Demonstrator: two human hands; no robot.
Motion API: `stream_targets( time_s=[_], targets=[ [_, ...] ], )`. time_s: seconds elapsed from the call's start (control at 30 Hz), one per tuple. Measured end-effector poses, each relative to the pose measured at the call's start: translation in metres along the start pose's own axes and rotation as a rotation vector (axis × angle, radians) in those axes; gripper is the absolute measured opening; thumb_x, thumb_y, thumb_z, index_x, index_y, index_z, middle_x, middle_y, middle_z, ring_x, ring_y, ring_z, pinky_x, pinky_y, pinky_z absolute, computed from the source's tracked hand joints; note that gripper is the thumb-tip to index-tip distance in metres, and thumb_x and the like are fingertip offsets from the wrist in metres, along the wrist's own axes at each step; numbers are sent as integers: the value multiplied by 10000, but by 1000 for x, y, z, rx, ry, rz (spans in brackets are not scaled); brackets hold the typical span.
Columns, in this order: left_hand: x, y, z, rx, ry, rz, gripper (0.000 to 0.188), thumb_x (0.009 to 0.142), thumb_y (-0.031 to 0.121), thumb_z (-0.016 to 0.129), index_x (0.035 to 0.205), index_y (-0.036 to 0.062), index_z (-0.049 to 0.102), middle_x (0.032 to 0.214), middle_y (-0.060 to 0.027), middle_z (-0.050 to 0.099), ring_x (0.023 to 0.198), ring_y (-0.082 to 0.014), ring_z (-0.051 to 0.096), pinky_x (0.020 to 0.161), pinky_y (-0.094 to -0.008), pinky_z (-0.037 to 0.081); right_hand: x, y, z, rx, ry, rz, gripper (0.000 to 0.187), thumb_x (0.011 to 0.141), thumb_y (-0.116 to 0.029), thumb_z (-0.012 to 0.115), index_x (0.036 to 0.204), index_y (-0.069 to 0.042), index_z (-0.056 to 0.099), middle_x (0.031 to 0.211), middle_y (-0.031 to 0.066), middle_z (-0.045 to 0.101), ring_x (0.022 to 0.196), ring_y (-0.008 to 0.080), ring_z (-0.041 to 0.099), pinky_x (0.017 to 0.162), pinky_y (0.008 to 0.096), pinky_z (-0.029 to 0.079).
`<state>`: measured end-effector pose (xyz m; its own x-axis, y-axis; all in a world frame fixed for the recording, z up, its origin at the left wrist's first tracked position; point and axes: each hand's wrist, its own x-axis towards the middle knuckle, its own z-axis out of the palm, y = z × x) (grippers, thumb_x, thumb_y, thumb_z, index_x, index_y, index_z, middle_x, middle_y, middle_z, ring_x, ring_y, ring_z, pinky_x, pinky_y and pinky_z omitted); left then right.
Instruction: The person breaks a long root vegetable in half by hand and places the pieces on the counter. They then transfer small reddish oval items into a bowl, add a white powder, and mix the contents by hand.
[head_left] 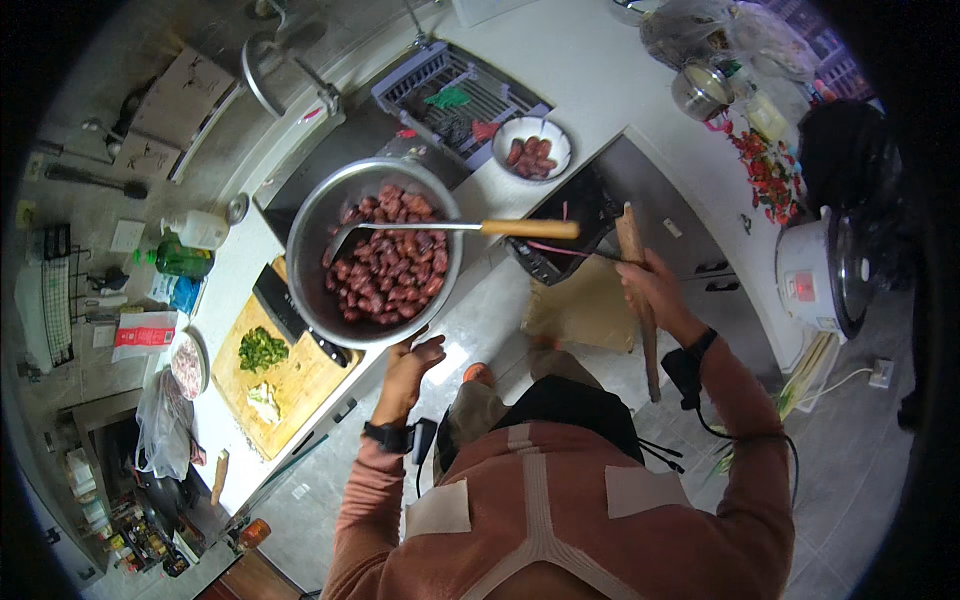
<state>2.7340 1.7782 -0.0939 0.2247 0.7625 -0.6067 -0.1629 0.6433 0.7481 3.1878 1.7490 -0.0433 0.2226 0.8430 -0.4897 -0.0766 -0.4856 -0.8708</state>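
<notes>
A large round metal basin (308, 225) full of shiny dark-red oval pieces (400, 265) overlaps the counter's front edge. My left hand (405, 372) is at its near rim, thumb pointing right and fingers partly hidden under the edge, apparently holding it. A spatula-like utensil with a wooden handle (530, 229) lies across the basin, its metal head among the pieces. My right hand (652, 292) is closed round a long brown wooden stick (648, 350), held roughly upright in the picture. Beyond the basin, a white bowl (560, 140) contains a few similar red pieces.
Left, a cutting board (300, 390) bears chopped greens (262, 348), pale pieces (264, 402) and a cleaver (277, 300). A sink with a grey drying rack (440, 75) lies behind. Right stand a white cooker (808, 280) and scattered red peppers (765, 175). A dark bin (575, 205) is near the cabinets.
</notes>
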Motion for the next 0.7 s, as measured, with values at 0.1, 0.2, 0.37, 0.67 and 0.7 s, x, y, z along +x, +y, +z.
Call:
stream_targets(
  time_s=[0.1, 0.2, 0.37, 0.67, 0.7],
  targets=[
    [-15, 18, 21, -535, -150, 16, 565, 856, 180, 744, 1363, 15, 556, 1353, -230, 591, 1374, -398, 507, 1136, -607, 440, 41, -37, -15, -106, -66, -55, 246, 942, -270, 724, 1004, -86, 574, 763, -10, 558, 597, 87, 546, 521, 278, 468],
    [-2, 24, 33, -759, 139, 132, 451, 910, 202, 701, 1310, 24, 587, 1363, -162, 624, 1293, -373, 574, 1127, -587, 438, 79, -61, -13, -91, -77, -32, 266, 928, -259, 741, 944, -77, 549, 733, -3, 550, 541, 87, 526, 466, 269, 441],
    [21, 21, 20, -787, 310, 156, 386, 874, 13, 564, 1258, -24, 573, 1300, -155, 637, 1253, -343, 585, 1129, -569, 446, 129, -78, 4, 15, -131, 51, 294, 923, -283, 763, 955, -66, 568, 760, 43, 619, 523, 95, 552, 421, 271, 431],
    [22, 32, 20, -673, 442, 94, 309, 795, -42, 548, 1097, -22, 611, 1148, -124, 655, 1168, -323, 604, 1108, -535, 464, 217, -70, 41, 65, -72, 82, 311, 815, -269, 809, 847, 15, 686, 712, 125, 700, 520, 171, 632, 428, 312, 489],
    [26, 36, 26, -647, 412, 111, 355, 785, -34, 571, 1136, -21, 618, 1144, -130, 657, 1172, -329, 607, 1083, -539, 484, 219, -70, 40, -27, -26, 44, 276, 804, -237, 790, 816, 17, 682, 692, 136, 698, 518, 182, 644, 430, 321, 503]
  ],
)
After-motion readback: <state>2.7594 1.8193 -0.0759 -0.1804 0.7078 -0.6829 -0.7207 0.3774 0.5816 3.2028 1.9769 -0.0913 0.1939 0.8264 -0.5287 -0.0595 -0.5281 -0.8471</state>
